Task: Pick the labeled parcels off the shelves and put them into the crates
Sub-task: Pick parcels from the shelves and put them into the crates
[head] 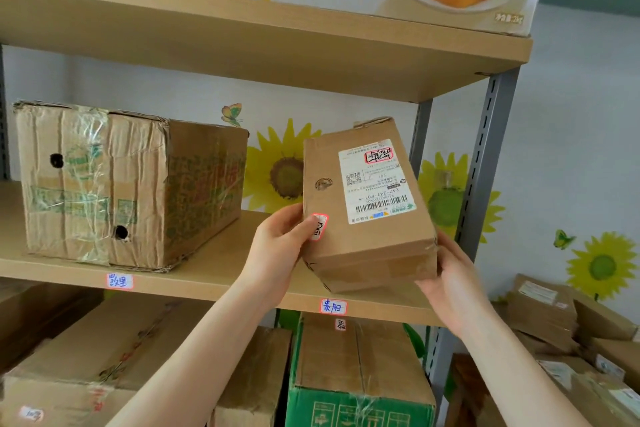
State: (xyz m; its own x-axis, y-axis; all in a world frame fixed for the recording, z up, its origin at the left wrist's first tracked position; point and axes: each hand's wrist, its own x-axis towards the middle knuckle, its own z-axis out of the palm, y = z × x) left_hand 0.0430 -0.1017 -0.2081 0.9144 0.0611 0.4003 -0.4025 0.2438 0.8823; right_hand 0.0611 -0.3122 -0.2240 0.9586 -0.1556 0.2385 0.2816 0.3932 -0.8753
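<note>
Holding one parcel (367,204) clear of the middle shelf (214,274), we judge the task to be in its early or middle part: this parcel is picked but not yet crated, and no crate shows in view, so we cannot tell how many are already in.

The big worn box (114,184) sits on the same shelf, well to the left, untouched. More boxes fill the shelf below, a green one (360,378) among them, and a loose pile (571,340) lies at the far right.

Our left hand (280,239) grips the parcel's near left edge, thumb on its small sticker (318,226); our right hand (453,284) cups the near right corner from beneath. Its shipping label (375,180) faces us.
</note>
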